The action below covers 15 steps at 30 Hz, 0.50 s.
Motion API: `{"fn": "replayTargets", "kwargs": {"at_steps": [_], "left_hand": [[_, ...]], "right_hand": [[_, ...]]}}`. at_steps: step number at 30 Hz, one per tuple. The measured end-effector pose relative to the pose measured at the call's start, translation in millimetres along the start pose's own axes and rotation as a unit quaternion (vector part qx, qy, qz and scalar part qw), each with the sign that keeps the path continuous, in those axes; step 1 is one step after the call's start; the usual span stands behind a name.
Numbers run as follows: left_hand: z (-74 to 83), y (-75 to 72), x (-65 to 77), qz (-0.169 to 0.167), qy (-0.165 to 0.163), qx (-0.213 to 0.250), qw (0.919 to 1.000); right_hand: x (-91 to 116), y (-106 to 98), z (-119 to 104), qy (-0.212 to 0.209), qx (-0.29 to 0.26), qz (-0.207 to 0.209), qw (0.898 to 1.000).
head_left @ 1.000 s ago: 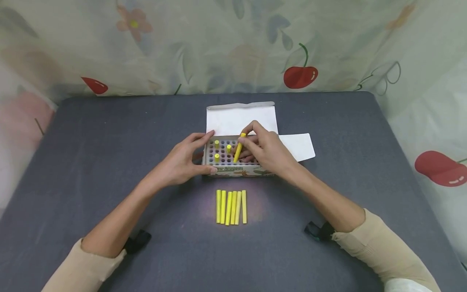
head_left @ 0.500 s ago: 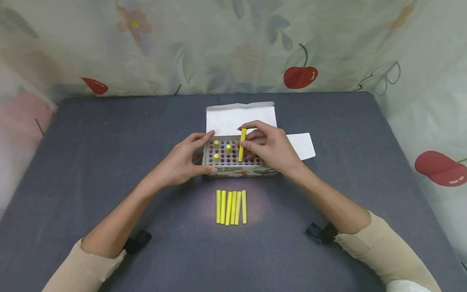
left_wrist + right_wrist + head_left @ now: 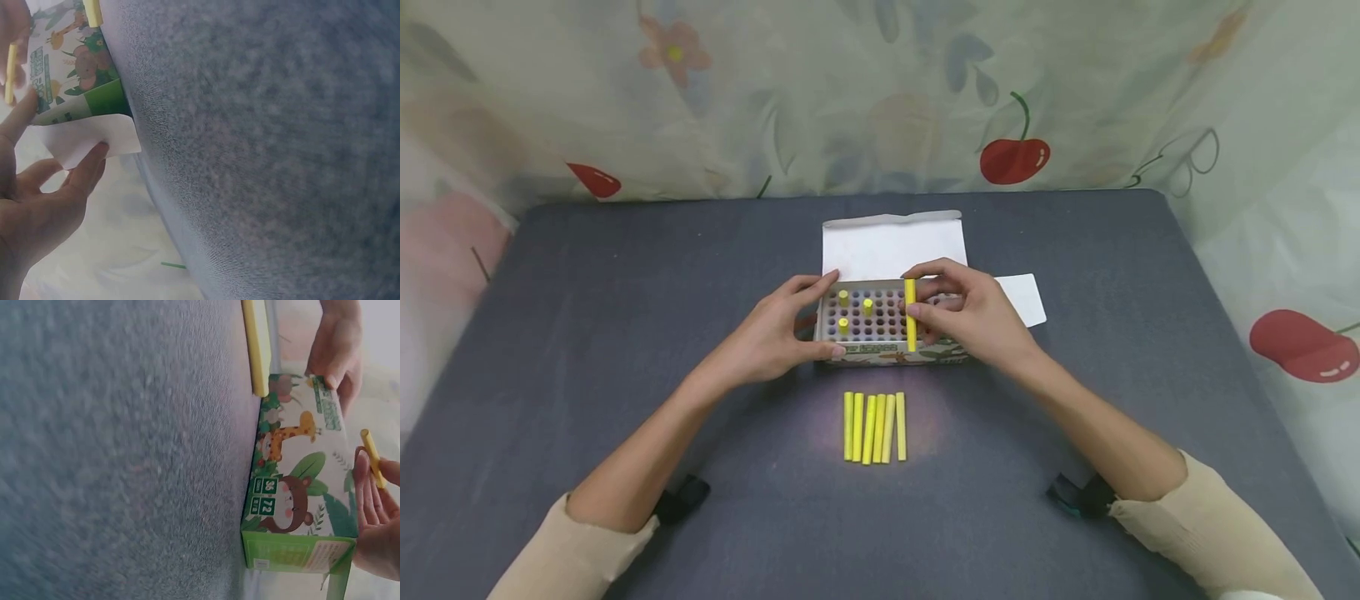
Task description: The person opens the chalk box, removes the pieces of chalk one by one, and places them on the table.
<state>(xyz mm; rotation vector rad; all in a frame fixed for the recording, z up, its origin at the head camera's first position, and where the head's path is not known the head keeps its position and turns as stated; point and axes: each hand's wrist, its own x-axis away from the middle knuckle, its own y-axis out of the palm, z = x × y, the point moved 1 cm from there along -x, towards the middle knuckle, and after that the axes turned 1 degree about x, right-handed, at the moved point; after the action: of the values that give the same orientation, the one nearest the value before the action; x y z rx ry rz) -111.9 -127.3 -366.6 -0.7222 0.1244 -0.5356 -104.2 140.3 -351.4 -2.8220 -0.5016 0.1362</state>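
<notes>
An open-lidded chalk box [image 3: 868, 357] with animal pictures stands mid-table, its top a tray of round holes. My left hand [image 3: 772, 332] grips the box's left end, thumb on the front rim and fingers by the back corner. Between thumb and fingertips my right hand [image 3: 981, 312] pinches a yellow chalk stick [image 3: 912, 325] near upright over the tray; the right wrist view shows the same chalk stick [image 3: 372, 456] above the box rim. Ends of three yellow chalk sticks [image 3: 844, 325] stick up from holes on the tray's left. My right hand hides the tray's right part.
Several yellow chalk sticks [image 3: 878, 429] lie side by side in front of the box. A white lid [image 3: 895, 250] stands raised behind it, and a side flap [image 3: 1022, 298] juts right. Beyond the dark table [image 3: 700, 242] hangs a patterned curtain [image 3: 850, 100].
My right hand has moved slightly right and toward me with the chalk stick, which has gone from slanted to near upright. My left hand has stayed on the box.
</notes>
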Motion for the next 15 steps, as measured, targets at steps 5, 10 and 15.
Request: {"fn": "replayTargets", "kwargs": {"at_steps": [5,10,15], "left_hand": [[-0.7,0.4,-0.1,0.001,-0.002,0.001,1.0],[-0.6,0.3,0.1,0.002,-0.006,0.004,1.0],[0.2,0.9,-0.4,-0.001,-0.005,0.002,1.0]], "right_hand": [[9.8,0.4,-3.9,0.006,-0.009,0.001,1.0],[21.3,1.1,-4.2,0.03,-0.013,-0.014,0.999],[31.9,0.8,0.2,0.05,-0.003,-0.021,0.999]]}}
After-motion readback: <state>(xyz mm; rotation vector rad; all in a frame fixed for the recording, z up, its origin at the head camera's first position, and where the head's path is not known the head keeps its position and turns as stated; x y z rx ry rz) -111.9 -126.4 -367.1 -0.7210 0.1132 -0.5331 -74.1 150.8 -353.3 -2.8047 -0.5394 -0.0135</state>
